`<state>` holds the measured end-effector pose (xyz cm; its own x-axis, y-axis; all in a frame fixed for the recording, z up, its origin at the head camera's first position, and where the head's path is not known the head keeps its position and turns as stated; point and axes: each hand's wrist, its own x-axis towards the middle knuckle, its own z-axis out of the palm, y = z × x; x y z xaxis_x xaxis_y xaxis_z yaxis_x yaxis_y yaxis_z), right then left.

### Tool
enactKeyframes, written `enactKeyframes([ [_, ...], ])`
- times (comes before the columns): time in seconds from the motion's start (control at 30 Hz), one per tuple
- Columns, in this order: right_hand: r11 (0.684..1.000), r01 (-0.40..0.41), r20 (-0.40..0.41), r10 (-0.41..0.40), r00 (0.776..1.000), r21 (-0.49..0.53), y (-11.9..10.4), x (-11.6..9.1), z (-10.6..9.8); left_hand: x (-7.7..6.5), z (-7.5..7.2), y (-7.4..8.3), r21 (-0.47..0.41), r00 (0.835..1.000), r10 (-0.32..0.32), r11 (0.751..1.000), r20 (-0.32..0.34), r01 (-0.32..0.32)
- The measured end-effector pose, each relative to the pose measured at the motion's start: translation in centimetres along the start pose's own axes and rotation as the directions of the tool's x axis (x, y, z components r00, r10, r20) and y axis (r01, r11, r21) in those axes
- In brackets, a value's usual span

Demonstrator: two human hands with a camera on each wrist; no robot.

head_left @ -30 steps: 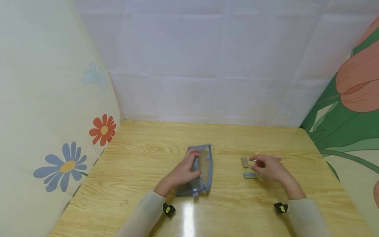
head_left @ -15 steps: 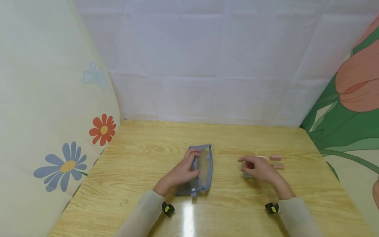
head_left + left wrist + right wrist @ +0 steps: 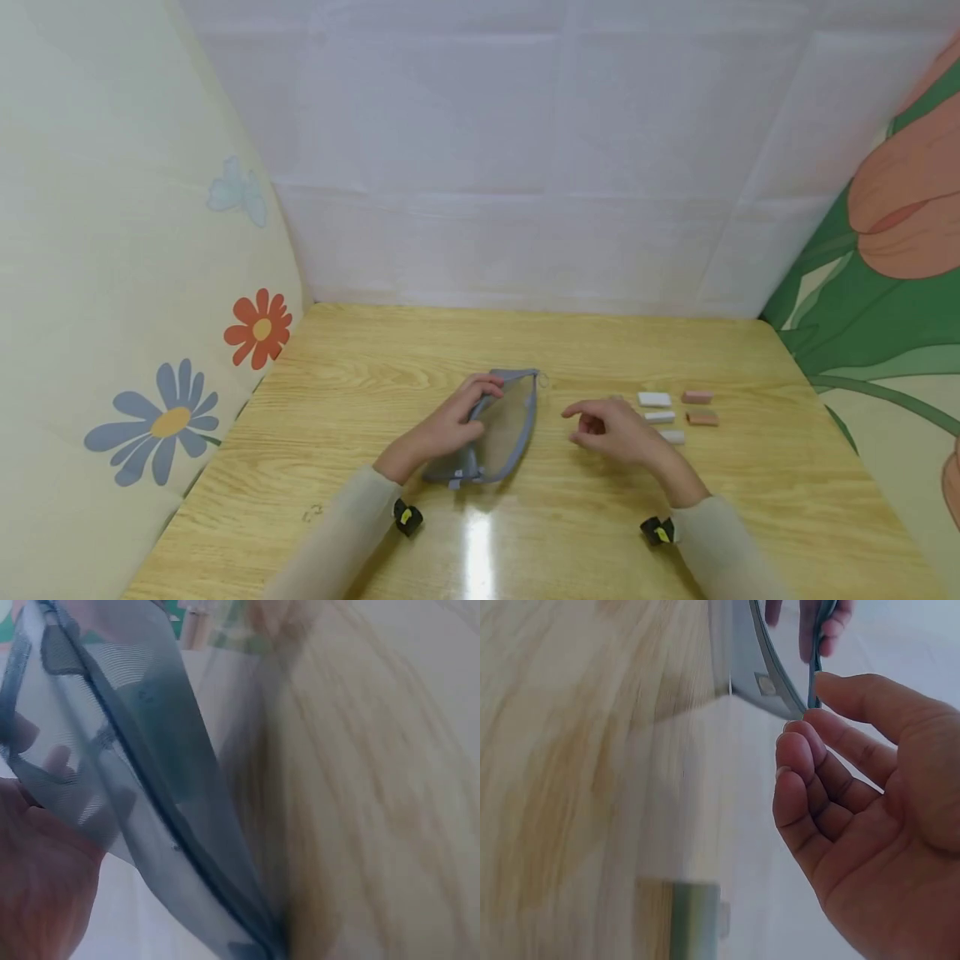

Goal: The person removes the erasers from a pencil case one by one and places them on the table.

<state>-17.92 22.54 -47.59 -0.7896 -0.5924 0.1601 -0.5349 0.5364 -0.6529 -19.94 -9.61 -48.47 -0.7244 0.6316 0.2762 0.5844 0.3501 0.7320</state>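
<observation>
A blue-grey mesh zip pouch (image 3: 532,417) lies near the middle of the table with its mouth spread. My left hand (image 3: 447,422) grips its left edge, and through the sheer mesh (image 3: 150,697) some of those fingers show in the left wrist view. To the right of the pouch, my right hand (image 3: 617,432) hovers over the table with loosely curled fingers. Its palm faces the right wrist camera and holds nothing; its thumb tip and forefinger overlap the pouch (image 3: 769,656) there. Beyond that hand lie small oblong blocks, among them a white block (image 3: 654,399).
A pink block (image 3: 697,397) and an orange-brown block (image 3: 702,417) lie right of the white ones. A green-edged block (image 3: 694,919) shows low in the right wrist view. White cloth (image 3: 450,167) hangs behind the wooden table (image 3: 360,350), with flower-printed cloth at both sides.
My right hand has moved left, away from the pink and white blocks toward the pouch. The left hand has shifted slightly left, and the pouch mouth has spread wider.
</observation>
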Motion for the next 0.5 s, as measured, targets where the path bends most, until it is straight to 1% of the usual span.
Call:
enactKeyframes([
  [0.13,0.999,0.023,0.018,-0.024,1.0,0.044,-0.9,0.8,1.1,-0.2,-0.4,-0.4,-0.012,0.998,0.051,0.999,-0.026,-0.051],
  [0.2,0.997,0.045,0.028,-0.047,0.998,0.07,-1.4,1.2,1.5,-0.2,-0.6,-0.7,-0.039,0.996,0.074,0.996,-0.046,-0.076],
  [0.27,0.995,0.062,0.027,-0.064,0.998,0.074,-2.0,1.7,1.9,-0.2,-0.9,-1.0,-0.075,0.993,0.091,0.992,-0.071,-0.097],
  [0.37,0.994,0.075,0.028,-0.078,0.997,0.083,-2.6,2.4,2.4,-0.2,-1.1,-1.5,-0.135,0.989,0.1,0.984,-0.109,-0.115],
  [0.5,0.994,0.068,0.045,-0.072,0.996,0.09,-3.3,3.2,3.1,-0.3,-1.3,-1.9,-0.191,0.985,0.09,0.975,-0.144,-0.117],
])
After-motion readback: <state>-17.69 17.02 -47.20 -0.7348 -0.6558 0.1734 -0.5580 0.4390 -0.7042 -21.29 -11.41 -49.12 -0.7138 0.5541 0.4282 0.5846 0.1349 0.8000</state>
